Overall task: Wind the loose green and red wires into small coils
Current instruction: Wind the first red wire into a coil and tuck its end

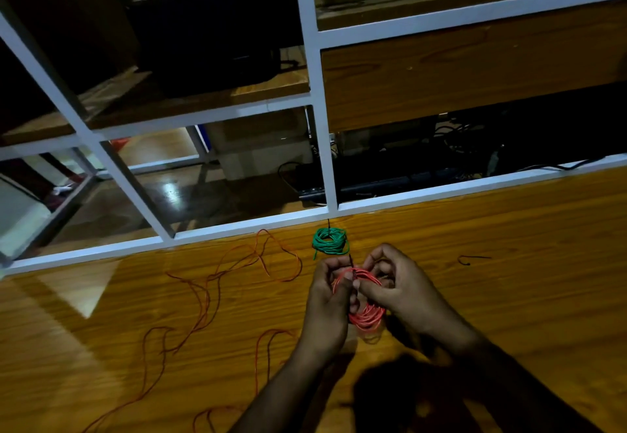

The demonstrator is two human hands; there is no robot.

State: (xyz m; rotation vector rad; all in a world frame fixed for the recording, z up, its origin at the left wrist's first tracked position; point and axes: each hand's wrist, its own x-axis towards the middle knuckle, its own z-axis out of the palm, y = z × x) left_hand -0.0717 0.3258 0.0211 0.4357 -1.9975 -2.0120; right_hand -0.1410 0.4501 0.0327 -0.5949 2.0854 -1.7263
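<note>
So the green coil [330, 241] is already wound and tied off, sitting on the wooden tabletop [509, 263] just past the hands near the white frame [237, 229]. The work is on the red coil [364, 300] now: the left hand [327, 300] grips its left side with curled fingers, and the right hand [393, 285] pinches at the top where a thin black tie [351, 264] pokes up. Looks like the binding step to me. More loose red wire [210, 293] sprawls to the left, and a spare black tie [473, 259] lies off right. Next move probably needs a snug twist without letting the loops spring apart.
</note>
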